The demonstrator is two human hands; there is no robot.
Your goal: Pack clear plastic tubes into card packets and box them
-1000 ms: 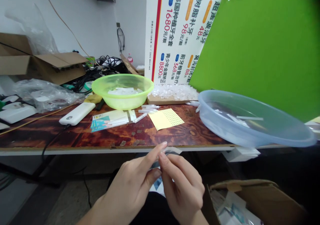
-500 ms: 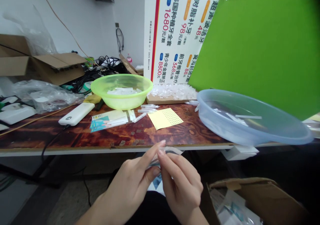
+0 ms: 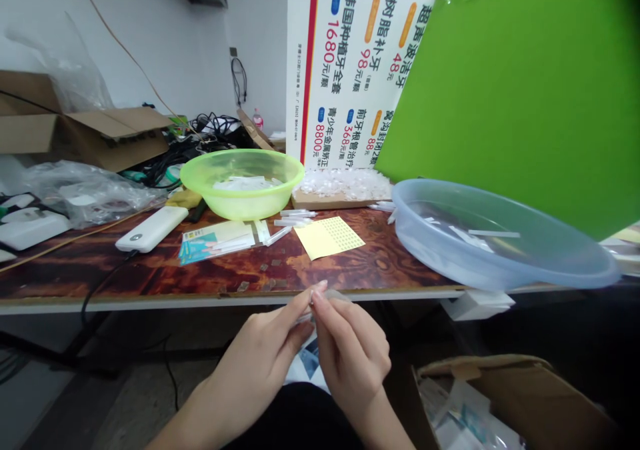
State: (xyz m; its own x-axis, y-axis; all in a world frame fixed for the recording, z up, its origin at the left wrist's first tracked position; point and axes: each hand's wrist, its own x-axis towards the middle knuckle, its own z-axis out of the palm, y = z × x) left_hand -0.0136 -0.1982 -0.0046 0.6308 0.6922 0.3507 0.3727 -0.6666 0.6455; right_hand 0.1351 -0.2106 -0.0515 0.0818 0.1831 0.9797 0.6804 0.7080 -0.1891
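Note:
My left hand [image 3: 263, 353] and my right hand [image 3: 353, 353] meet in front of the table's near edge. Between their pinched fingertips is a small clear plastic bag [image 3: 336, 295], mostly covered by the fingers. Both thumbs and forefingers press together at its edge, near the middle of the view. Under the hands, a white and blue patterned piece [image 3: 309, 362] shows; whether it belongs to the bag I cannot tell. On the table ahead lie a yellow sticker sheet [image 3: 320, 240] with rows of small green labels, a printed packet [image 3: 200, 247] and several white sticks [image 3: 297, 218].
A green basin [image 3: 240, 205] holding white pieces stands at the back. A blue basin [image 3: 500, 263] with a few strips overhangs the front edge at right. A white power bank [image 3: 155, 229] lies left. An open carton [image 3: 505, 377] sits below right; a signboard [image 3: 345, 70] leans behind.
Both hands have shifted slightly left, and the right fingertips have come closer to the left ones. Less of the plastic bag shows. The table's contents stay put.

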